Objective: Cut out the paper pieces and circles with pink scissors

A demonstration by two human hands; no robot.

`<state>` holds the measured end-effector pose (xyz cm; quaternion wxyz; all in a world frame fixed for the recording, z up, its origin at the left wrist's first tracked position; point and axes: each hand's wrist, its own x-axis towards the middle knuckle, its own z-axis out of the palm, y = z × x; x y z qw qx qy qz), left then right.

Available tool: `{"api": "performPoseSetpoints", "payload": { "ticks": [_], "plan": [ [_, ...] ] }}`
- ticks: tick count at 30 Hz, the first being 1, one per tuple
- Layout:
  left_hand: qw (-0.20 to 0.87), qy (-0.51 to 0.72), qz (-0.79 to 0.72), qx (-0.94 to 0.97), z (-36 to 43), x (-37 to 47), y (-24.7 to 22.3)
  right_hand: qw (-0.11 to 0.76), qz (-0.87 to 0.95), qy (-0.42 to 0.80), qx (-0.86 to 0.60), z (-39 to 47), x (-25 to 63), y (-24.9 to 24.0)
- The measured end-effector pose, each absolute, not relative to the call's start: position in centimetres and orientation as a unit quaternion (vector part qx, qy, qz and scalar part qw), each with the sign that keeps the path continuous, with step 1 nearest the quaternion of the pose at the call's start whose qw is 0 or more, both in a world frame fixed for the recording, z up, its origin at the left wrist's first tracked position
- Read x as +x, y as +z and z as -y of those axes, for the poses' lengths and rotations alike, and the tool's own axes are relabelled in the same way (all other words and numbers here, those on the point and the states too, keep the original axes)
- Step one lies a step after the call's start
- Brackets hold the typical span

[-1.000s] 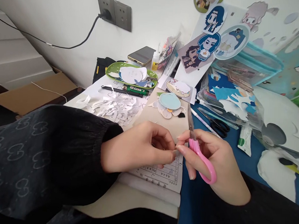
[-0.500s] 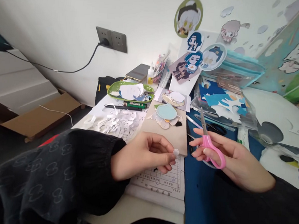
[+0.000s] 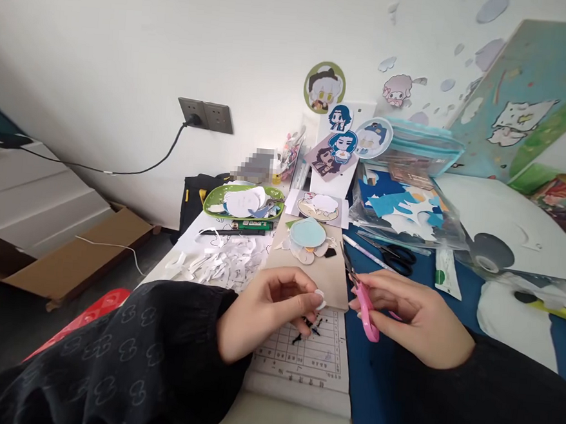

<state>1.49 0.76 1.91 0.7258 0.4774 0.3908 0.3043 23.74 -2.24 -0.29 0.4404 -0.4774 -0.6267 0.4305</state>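
A small white cutout [image 3: 319,299] sits pinched in the left hand [image 3: 261,314] above a gridded sheet [image 3: 309,356]. At its 3 o'clock, the right hand [image 3: 414,318] grips pink scissors [image 3: 363,299]. Paper scraps [image 3: 221,266] lie on the tabletop [image 3: 259,407] at 10 o'clock.

Pink scissors [image 3: 366,306], green tray [image 3: 214,201], blue mat [image 3: 373,373], seemingly white cutout [image 3: 319,298]

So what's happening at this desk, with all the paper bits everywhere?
A person is doing paper craft. The left hand pinches a small white cutout at the fingertips, above a printed grid sheet. The right hand holds pink scissors, blades pointing away, just beside the cutout. A pile of white trimmings lies to the left, and a green tray of cut shapes sits further back. Black scissors lie unused on the blue mat.
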Motion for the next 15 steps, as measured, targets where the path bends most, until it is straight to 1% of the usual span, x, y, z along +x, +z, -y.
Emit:
{"api": "performPoseSetpoints", "payload": {
  "ticks": [4, 7, 10, 15],
  "plan": [
    [0.718, 0.313, -0.399, 0.477, -0.9, 1.7, 1.7, 0.455, 0.656, 0.352, -0.489, 2.1, 24.2, -0.3],
    [0.721, 0.317, -0.395, 0.473, -1.0, 1.7, 1.4, 0.457, 0.664, 0.328, -0.493, 1.7, 24.6, -0.3],
    [0.724, 0.322, -0.392, 0.467, -1.0, 1.8, 1.0, 0.444, 0.671, 0.354, -0.477, 1.4, 25.2, -0.3],
    [0.733, 0.324, -0.385, 0.458, -0.9, 1.9, 0.6, 0.442, 0.656, 0.44, -0.425, 1.4, 25.5, -0.9]
  ]
}}
